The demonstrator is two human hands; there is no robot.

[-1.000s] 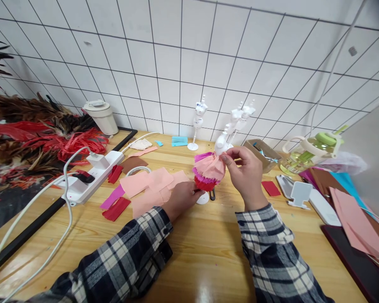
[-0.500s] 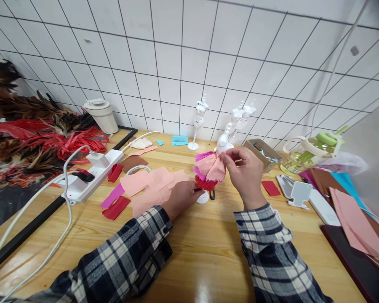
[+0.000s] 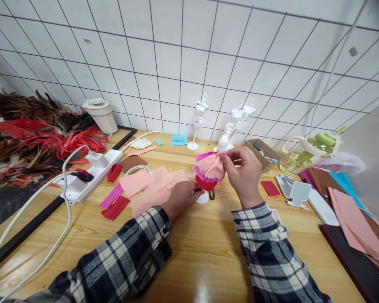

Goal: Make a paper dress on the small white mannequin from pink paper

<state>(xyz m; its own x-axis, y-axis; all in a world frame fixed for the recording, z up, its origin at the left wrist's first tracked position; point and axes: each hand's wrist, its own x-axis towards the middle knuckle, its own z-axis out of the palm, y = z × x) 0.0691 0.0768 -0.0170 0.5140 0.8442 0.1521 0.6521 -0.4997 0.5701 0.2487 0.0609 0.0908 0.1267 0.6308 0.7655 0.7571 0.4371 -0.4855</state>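
Note:
A small white mannequin [image 3: 224, 141] wears a layered crepe paper skirt [image 3: 212, 167], pink over magenta over red with jagged hems. It leans to the right, its round white base [image 3: 202, 197] showing below the hem. My right hand [image 3: 244, 174] is closed, thumb and fingers pinching the pink paper at the waist's right side. Low at the skirt's left edge, my left hand [image 3: 182, 195] is closed around the stand just above the base; its fingertips are partly hidden. Pink paper pieces [image 3: 159, 179] lie beside the left hand.
More white mannequins [image 3: 198, 120] stand by the tiled wall. A cardboard box [image 3: 262, 155], a phone holder [image 3: 299, 194] and a bottle [image 3: 316, 151] are at right. At left are a power strip [image 3: 93, 179], a white cup [image 3: 100, 115], feathers [image 3: 44, 113] and a tape roll [image 3: 138, 168].
Both hands keep nearly the same hold. The right hand and forearm have shifted very slightly left; the skirt has hardly moved.

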